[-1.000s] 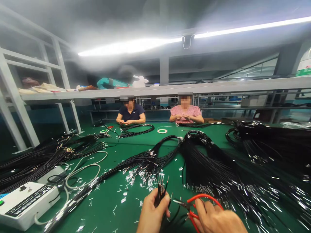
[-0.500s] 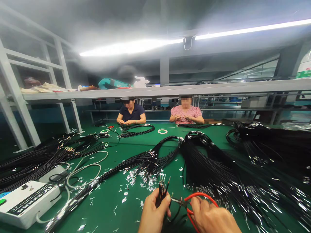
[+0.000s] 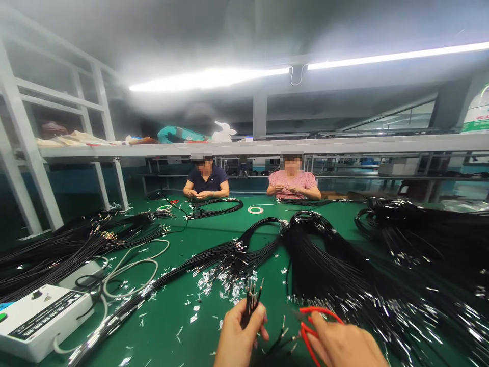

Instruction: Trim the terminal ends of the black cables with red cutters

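Closed around a small bunch of black cables (image 3: 252, 302), my left hand (image 3: 241, 334) holds their stripped, silvery ends pointing up. My right hand (image 3: 342, 339) grips red-handled pliers (image 3: 323, 310), whose dark jaws point left and look blurred. A gap separates the pliers from the held bunch. Below, between the hands, more black cable ends (image 3: 282, 336) show. Behind my left hand, loose cable ends and small silvery scraps (image 3: 206, 282) lie on the green table (image 3: 160, 326).
Thick black cable bundles (image 3: 324, 260) spread over the right side. A white control box (image 3: 42, 321) with grey cords stands at left, near more cables (image 3: 110, 229). Two people sit across the table beneath a white shelf (image 3: 267, 147). A tape ring (image 3: 255, 210) lies mid-table.
The pliers in my right hand have moved right, away from the bunch in my left hand. More cable ends now show between the hands. The view has shifted slightly.
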### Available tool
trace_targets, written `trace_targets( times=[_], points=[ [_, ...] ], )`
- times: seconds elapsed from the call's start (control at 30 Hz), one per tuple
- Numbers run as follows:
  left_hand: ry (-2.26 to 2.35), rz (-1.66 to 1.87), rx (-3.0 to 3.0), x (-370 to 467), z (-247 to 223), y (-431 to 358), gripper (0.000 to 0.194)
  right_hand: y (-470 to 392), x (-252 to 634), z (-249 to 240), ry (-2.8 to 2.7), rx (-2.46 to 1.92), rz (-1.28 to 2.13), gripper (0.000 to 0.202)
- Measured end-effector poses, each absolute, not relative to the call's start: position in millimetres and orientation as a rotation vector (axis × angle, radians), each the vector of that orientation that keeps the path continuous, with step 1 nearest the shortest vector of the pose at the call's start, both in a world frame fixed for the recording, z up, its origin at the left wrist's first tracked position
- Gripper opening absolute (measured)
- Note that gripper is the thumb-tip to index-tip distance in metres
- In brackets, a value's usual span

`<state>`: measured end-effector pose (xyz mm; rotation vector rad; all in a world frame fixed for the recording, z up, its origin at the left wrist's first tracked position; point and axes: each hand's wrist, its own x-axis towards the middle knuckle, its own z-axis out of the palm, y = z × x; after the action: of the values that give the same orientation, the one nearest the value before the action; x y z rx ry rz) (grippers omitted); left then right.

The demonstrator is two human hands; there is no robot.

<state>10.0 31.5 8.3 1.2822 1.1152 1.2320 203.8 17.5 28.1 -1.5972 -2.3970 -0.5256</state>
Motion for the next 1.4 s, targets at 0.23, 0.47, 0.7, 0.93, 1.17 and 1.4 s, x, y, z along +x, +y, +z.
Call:
trace_targets(
  times=[0.23, 0.47, 0.7, 0.93, 1.17, 1.4],
  points=[
    [0.992, 1.105, 1.256, 22.1, 2.1, 30.0, 0.041, 33.1, 180.8, 44.3, -1.556, -1.390, 1.082, 0.030],
    [0.990, 1.155, 1.273, 26.0, -5.5, 30.2, 0.040, 38.5, 177.9, 32.7, -1.395, -1.150, 1.396, 0.035],
    [1.110, 1.196, 1.359, 28.9, -5.8, 26.5, 0.037, 30.6, 171.7, 27.9, -1.439, -1.159, 1.379, 0.036],
    [1.098, 1.149, 1.316, 29.8, 0.2, 22.6, 0.041, 20.5, 162.6, 15.5, -1.403, -1.173, 1.233, 0.037],
    [0.964, 1.055, 1.332, 27.2, 13.1, 21.4, 0.040, 20.4, 163.7, 15.1, -1.322, -1.116, 1.284, 0.036],
    [1.035, 1.078, 1.330, 28.8, 14.1, 19.8, 0.041, 12.3, 161.7, 24.4, -1.420, -1.235, 1.100, 0.036]
  ],
)
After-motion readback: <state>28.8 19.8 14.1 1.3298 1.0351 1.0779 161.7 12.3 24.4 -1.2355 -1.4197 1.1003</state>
